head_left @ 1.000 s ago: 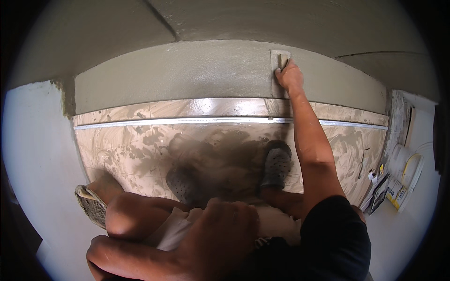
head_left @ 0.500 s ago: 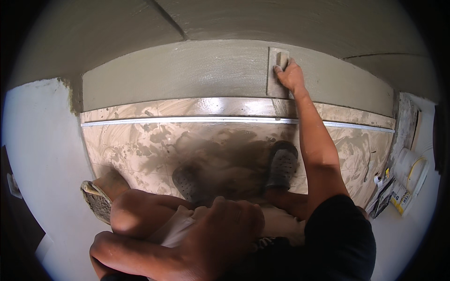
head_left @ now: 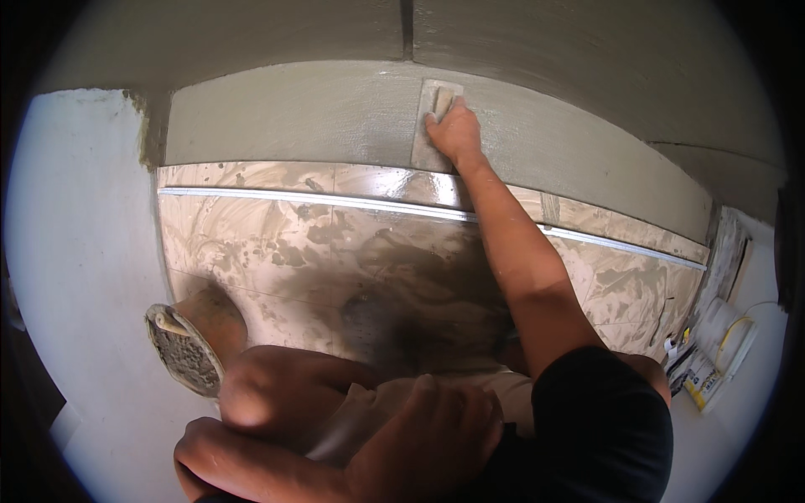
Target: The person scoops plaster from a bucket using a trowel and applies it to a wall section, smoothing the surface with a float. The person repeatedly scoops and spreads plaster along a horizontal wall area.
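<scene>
Two hands [head_left: 432, 443] show, the right [head_left: 458, 132] gripping one float [head_left: 423, 144] near one strip [head_left: 293, 198].

Glare spots the part-shadowed tiles [head_left: 277, 239] (fisheye edges bend, corners black).

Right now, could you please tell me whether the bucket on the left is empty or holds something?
The bucket is not empty: rough grey mix shows inside it; how deep it goes, I cannot tell.
</scene>
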A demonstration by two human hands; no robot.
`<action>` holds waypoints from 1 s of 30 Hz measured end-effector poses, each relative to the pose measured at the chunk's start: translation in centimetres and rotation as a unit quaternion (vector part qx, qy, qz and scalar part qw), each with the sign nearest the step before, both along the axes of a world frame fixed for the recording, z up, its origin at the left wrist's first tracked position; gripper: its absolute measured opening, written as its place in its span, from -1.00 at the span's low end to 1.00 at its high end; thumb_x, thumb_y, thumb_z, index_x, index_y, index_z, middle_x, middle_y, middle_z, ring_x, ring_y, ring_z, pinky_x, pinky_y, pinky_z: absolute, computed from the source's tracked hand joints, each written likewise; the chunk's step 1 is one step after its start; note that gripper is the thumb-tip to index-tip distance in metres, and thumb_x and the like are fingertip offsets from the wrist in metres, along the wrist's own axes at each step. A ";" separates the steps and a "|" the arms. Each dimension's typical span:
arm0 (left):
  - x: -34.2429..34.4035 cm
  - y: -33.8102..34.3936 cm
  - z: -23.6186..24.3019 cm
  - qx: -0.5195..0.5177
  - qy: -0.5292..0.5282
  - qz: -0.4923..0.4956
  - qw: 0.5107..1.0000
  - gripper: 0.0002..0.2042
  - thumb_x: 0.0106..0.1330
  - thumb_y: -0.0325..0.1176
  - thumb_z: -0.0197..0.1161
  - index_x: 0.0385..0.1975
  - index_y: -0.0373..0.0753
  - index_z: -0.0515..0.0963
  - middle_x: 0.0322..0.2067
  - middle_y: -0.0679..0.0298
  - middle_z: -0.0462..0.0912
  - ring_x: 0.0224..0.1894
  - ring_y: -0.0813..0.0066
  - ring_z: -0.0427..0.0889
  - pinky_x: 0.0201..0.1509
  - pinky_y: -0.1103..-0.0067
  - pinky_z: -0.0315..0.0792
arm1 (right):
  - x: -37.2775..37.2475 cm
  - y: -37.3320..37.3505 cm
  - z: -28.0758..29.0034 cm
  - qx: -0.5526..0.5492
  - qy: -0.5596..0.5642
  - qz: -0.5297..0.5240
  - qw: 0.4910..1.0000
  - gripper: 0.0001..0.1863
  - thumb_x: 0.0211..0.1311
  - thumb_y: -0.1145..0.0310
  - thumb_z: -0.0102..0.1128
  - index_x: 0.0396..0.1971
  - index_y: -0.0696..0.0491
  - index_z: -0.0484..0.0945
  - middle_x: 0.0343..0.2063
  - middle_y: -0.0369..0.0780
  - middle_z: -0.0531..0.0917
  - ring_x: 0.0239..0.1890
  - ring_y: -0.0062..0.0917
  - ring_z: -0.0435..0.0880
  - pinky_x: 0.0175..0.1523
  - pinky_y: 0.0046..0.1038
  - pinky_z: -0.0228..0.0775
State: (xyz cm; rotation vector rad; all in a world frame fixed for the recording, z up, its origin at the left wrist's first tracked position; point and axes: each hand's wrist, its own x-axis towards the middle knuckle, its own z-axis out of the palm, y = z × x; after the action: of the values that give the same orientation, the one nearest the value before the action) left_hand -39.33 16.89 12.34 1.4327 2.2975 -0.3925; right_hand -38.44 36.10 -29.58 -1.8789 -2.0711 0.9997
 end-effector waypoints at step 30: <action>-5.0 -1.3 -5.0 0.063 -0.240 -0.307 0.919 -0.86 0.39 -0.39 0.18 -0.23 -0.36 0.48 -0.39 0.23 0.56 -0.43 0.49 0.57 -0.31 0.59 0.50 | 2.3 3.6 0.6 -0.017 -0.138 -0.055 0.989 -0.51 0.24 0.19 0.26 0.04 0.20 0.44 -0.13 0.14 0.72 0.00 0.03 0.71 0.17 -0.08 0.53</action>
State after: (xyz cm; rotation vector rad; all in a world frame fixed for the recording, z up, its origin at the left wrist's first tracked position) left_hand -44.30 15.61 7.35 2.0390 1.4783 -0.0423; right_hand -36.14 39.66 -29.02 -2.2314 -2.0740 0.7934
